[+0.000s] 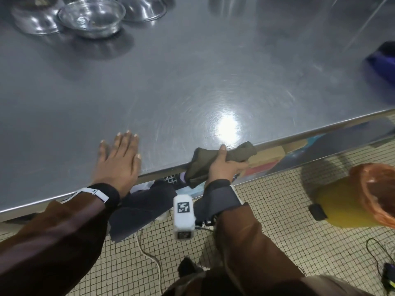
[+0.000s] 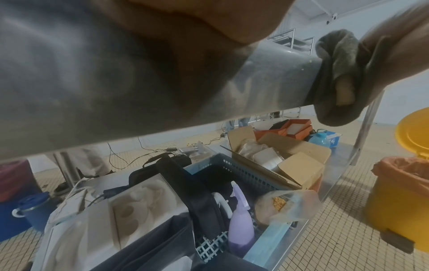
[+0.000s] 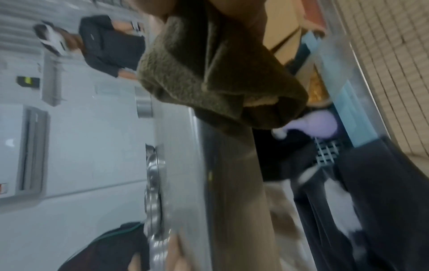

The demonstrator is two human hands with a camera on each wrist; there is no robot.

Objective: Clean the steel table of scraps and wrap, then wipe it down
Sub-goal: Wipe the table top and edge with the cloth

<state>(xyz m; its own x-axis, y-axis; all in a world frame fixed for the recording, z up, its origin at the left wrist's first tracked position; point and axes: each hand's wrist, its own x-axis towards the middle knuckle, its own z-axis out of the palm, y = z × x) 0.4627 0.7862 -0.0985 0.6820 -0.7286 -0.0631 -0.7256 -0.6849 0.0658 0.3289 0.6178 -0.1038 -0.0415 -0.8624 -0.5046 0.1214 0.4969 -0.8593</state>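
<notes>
The steel table (image 1: 192, 86) fills the head view, its front edge running from lower left to right. My left hand (image 1: 119, 159) lies flat on the tabletop near that edge, fingers straight and spread. My right hand (image 1: 224, 165) grips an olive-green cloth (image 1: 239, 153) folded over the table's front edge, thumb on top. From the left wrist view the cloth (image 2: 336, 60) wraps the edge with a finger of the right hand curled under it. In the blurred right wrist view the cloth (image 3: 209, 73) hangs from the hand beside the table edge (image 3: 176, 146).
Steel and glass bowls (image 1: 89, 17) stand at the table's back left; a blue-purple object (image 1: 382, 63) lies at the right. A yellow bin with an orange liner (image 1: 372, 193) stands on the tiled floor to the right. The lower shelf holds a basket, a purple spray bottle (image 2: 240, 223), boxes and bags.
</notes>
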